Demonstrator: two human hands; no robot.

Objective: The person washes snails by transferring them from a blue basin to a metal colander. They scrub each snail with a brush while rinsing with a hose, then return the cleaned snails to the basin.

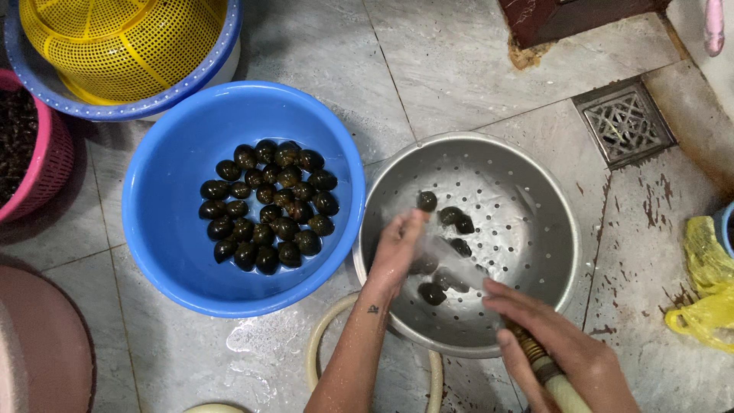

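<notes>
Down over the floor, the right hand (562, 348) is wrapped around the end of a pale hose (552, 376), thumb pressed near the nozzle so water sprays forward into the metal colander (535, 199). Just ahead and to its left, the left hand (396, 248) is inside the colander with fingers loosely curled; the motion blur hides whether it grips a shell, so I cannot tell. Between and just beyond the two hands lie a few dark snails (453, 222) on the perforated bottom, wet and glossy. They look hard, rounded and slippery, light each one, best pinched across the widest part of the shell with fingertips. Further to the left of the left hand sits a blue basin (164, 229) with many more cleaned-looking snails (267, 205) clustered in it. Beyond that stand a yellow basket (122, 46) and a pink basket (53, 164); far right of the right hand are a floor drain (625, 122) and a yellow plastic bag (707, 283).
</notes>
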